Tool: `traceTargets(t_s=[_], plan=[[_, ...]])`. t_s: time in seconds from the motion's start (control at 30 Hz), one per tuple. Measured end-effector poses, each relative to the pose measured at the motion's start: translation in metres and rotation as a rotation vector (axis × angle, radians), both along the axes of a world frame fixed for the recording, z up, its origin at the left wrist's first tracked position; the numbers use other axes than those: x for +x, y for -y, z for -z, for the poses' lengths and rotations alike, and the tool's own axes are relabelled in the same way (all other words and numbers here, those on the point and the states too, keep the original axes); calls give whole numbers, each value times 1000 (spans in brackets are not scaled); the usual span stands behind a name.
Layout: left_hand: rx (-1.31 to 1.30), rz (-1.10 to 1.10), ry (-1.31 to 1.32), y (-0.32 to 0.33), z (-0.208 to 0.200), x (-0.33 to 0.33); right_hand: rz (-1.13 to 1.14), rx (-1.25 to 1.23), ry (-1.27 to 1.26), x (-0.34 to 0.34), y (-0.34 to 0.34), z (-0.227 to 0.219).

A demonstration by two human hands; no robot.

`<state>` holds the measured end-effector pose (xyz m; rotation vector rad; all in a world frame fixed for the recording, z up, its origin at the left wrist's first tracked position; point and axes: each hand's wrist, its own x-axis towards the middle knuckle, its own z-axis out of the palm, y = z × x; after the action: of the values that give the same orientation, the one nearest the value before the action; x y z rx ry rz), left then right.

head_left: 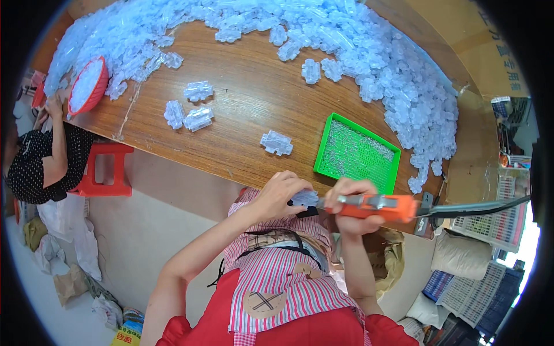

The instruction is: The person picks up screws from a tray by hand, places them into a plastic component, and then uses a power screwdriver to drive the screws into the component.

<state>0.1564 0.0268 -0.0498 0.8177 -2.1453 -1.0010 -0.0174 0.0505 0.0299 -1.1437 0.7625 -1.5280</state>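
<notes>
At the table's near edge my left hand (276, 196) grips a clear plastic part (304, 198) between thumb and fingers. My right hand (356, 224) is closed around an orange powered screwdriver (397, 208) with a cable (473, 207) trailing to the right. The tool lies nearly level, its tip pointing left and meeting or almost meeting the part; the exact contact is too small to tell. Beyond my right hand stands a green tray (321, 141) with many small metal pieces, which look like screws. A loose clear part (276, 142) rests on the wood beyond my left hand.
A large heap of clear plastic parts (398, 86) lines the table's (242, 98) far and right sides. Several loose ones lie left of centre. At the left, another person (52, 150) sits by a red basket (89, 86) and a red stool (107, 170).
</notes>
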Motion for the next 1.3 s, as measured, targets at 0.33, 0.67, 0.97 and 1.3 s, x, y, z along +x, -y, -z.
traceTargets(t_s=[0.33,0.67,0.97,1.3], plan=[[-17,-114,187,13,-37,2,176,-56,-92,-31,0,-16],[153,-600,154,-12,-20,-44,188,-48,-85,-31,-3,-12],[110,-477,125,-22,-24,-32,150,-69,-48,-12,8,-2],[57,-416,-26,-29,2,-24,96,25,-32,4,28,17]])
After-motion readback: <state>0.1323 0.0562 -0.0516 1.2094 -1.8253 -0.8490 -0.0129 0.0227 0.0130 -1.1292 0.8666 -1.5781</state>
